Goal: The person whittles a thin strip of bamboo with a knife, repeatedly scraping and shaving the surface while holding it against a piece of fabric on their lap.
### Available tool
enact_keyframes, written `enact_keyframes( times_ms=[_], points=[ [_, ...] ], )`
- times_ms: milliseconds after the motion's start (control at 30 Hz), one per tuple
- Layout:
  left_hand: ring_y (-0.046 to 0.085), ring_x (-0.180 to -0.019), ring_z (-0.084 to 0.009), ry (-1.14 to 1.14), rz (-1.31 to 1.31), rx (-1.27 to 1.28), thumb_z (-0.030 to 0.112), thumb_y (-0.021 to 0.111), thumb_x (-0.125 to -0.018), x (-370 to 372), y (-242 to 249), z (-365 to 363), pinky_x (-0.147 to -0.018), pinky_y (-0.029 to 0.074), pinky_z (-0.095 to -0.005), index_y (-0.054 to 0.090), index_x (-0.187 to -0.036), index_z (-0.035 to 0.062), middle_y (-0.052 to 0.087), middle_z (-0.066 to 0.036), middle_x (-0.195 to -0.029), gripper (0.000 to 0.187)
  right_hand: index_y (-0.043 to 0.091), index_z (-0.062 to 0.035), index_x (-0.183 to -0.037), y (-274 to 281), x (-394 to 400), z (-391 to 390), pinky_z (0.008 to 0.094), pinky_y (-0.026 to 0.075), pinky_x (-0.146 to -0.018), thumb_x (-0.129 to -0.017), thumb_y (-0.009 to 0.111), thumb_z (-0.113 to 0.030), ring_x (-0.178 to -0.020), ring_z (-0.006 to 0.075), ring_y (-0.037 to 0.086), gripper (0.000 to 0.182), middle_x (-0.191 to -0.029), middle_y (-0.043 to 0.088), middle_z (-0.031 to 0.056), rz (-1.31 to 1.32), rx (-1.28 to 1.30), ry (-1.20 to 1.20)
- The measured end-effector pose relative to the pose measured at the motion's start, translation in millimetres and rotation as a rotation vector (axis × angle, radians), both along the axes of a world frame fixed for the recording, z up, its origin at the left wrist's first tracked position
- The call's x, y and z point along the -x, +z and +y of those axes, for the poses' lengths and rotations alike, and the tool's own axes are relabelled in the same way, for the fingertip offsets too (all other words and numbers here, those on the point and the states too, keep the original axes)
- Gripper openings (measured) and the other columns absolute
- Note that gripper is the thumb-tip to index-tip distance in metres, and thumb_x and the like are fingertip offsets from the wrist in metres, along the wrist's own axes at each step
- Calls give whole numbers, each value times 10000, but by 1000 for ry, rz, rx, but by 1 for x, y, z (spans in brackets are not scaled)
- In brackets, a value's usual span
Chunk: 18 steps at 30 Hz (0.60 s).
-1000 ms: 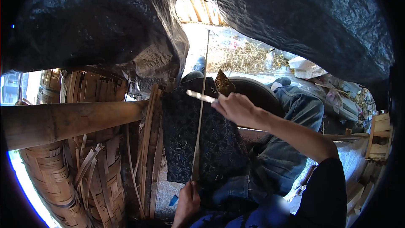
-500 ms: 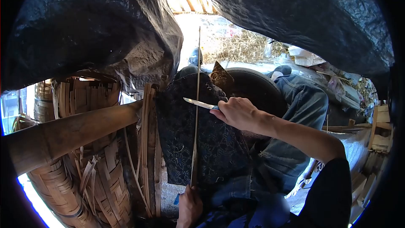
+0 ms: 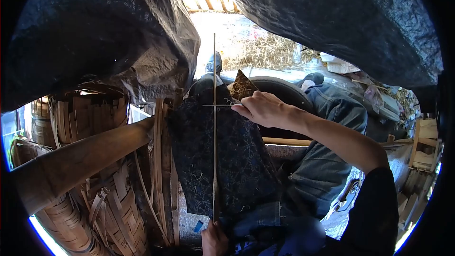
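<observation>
My right hand [image 3: 263, 108] is wrapped round the handle of a knife [image 3: 215, 105], whose blade is seen edge-on and lies across a long thin bamboo strip [image 3: 215, 151]. The strip runs lengthwise over a dark patterned cloth [image 3: 194, 142] on my lap. Near the bottom, my left hand [image 3: 214, 238] pinches the near end of that strip. Small curled shavings are scattered on the cloth.
A thick bamboo pole [image 3: 85, 147] juts in from the left, above woven baskets [image 3: 71, 223]. Upright bamboo strips [image 3: 161, 161] stand left of the cloth. A tyre [image 3: 279, 90] lies beyond it. Dark sheeting [image 3: 332, 19] hangs overhead, with straw [image 3: 265, 52] farther off.
My right hand and the knife have moved up along the strip, and the blade has turned edge-on. My left hand is slightly lower. The view has shifted a little.
</observation>
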<state>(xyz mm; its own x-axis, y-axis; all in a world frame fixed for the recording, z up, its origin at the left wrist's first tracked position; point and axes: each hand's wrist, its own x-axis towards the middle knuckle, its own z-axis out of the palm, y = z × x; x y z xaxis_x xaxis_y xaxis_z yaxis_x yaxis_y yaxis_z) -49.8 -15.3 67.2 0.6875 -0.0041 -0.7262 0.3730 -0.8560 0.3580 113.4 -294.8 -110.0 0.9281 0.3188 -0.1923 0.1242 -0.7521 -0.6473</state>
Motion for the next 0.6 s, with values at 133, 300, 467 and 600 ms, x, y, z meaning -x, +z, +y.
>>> enact_keyframes(
  times_ms=[133, 300, 467, 600],
  points=[
    [539, -667, -473, 1, -13, -25, 184, 375, -957, 12, -10, 11, -566, 405, -496, 556, -877, -40, 558, -282, -723, 300, 514, -23, -617, 16, 1, 5, 362, 471, -366, -977, 436, -348, -332, 228, 523, 491, -409, 473, 93, 174, 24, 53],
    [559, -640, -390, 403, 241, 144, 282, 402, -969, -21, 9, 1, -580, 420, -464, 571, -864, 4, 575, -246, -713, 342, 522, -9, -637, 11, 9, 4, 370, 468, -371, -979, 437, -327, -347, 234, 541, 474, -416, 491, 106, 101, -6, 45],
    [588, -506, -374, 150, 155, 231, 220, 490, -935, -56, -19, 14, -454, 414, -408, 564, -828, -24, 568, -220, -576, 277, 535, 2, -673, 8, 15, 5, 358, 484, -385, -992, 390, -346, -360, 219, 551, 495, -419, 490, 87, 45, -57, 4],
    [593, -473, -301, -127, -35, 90, 222, 569, -897, -75, -31, -6, -443, 410, -359, 568, -714, -11, 573, -180, -551, 295, 537, -2, -672, 1, 18, 5, 354, 481, -379, -989, 403, -340, -363, 218, 556, 483, -422, 495, 93, 14, -79, -29]
  ],
)
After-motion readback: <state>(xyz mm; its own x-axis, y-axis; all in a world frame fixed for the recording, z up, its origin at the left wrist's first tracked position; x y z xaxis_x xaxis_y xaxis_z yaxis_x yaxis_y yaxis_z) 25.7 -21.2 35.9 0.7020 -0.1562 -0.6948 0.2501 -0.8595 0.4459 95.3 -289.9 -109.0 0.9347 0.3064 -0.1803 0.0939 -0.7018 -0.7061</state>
